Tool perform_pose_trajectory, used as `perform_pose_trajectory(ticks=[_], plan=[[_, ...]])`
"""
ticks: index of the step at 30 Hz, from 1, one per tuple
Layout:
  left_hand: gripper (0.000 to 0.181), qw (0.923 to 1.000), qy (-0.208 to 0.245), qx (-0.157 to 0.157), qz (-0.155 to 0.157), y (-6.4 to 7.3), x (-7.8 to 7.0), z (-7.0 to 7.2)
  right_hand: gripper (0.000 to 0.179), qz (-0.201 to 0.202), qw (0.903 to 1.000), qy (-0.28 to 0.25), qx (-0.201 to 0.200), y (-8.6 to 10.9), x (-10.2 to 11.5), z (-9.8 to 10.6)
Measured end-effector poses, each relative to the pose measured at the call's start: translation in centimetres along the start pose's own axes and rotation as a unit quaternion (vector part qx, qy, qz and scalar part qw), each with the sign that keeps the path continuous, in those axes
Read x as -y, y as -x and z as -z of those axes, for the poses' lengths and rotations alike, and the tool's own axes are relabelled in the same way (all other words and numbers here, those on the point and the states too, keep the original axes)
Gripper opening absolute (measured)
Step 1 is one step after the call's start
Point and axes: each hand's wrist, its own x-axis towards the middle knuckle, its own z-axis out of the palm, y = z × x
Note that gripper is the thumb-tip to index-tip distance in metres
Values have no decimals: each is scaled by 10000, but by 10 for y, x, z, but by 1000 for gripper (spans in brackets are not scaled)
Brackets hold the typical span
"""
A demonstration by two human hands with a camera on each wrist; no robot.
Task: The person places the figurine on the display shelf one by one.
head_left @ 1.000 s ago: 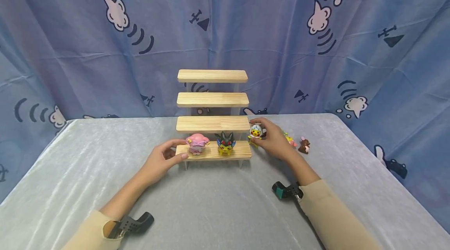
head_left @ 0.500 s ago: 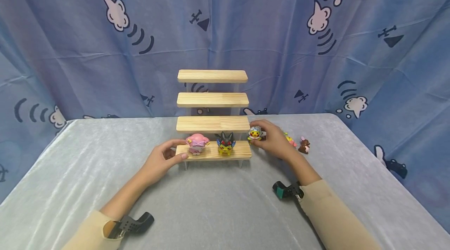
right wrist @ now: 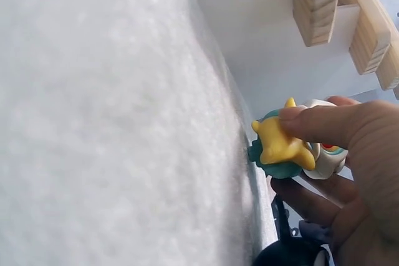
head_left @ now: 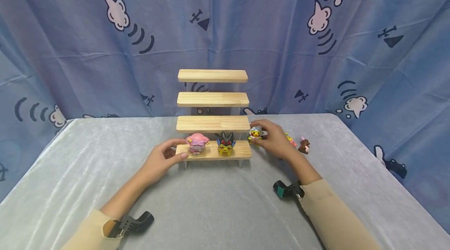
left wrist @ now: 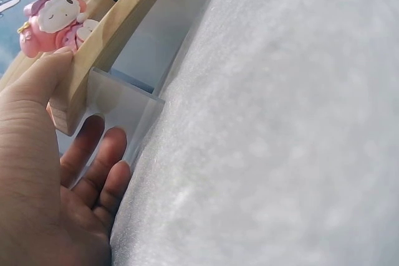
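Note:
My left hand (head_left: pixel 161 161) grips the left end of the lowest shelf (head_left: pixel 211 156) of a tiered wooden display stand. Its thumb lies on the shelf's end in the left wrist view, with other fingers beside the clear support (left wrist: pixel 121 101). On that shelf stand a pink figurine (head_left: pixel 197 143) and a yellow figurine with a dark eared hood (head_left: pixel 225 144). Right of the stand, my right hand (head_left: pixel 274 138) pinches a small yellow figurine with a whitish hood (head_left: pixel 255 133) between thumb and fingers. The right wrist view shows its yellow and teal parts (right wrist: pixel 277 144) close to the cloth.
Beyond the right hand are a brown figurine (head_left: pixel 304 145) and a partly hidden green and pink one (head_left: pixel 290 139). A dark rounded thing (right wrist: pixel 292 252), kind unclear, shows low in the right wrist view. Upper shelves (head_left: pixel 212 99) rise before a blue printed curtain (head_left: pixel 225 19).
The hooded yellow figurine in my right hand has shifted very slightly beside the stand. My left hand has kept its place on the shelf.

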Motion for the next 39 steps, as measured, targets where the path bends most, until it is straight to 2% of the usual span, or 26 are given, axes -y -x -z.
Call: perform_pose_trajectory(ticks=[9, 20, 29, 39], plan=[[40, 10000, -8, 17, 71, -1, 0, 0, 44, -187, 9996, 6, 234, 1, 7, 9], [39, 10000, 89, -7, 22, 0, 1, 1, 43, 93, 9996, 118, 249, 0, 20, 24], [40, 9998, 192, -12, -8, 0, 4, -3, 43, 366, 9989, 236, 151, -1, 46, 46], [39, 9998, 197, 5, -20, 0, 2, -1, 45, 714, 9969, 322, -10, -12, 70, 57]])
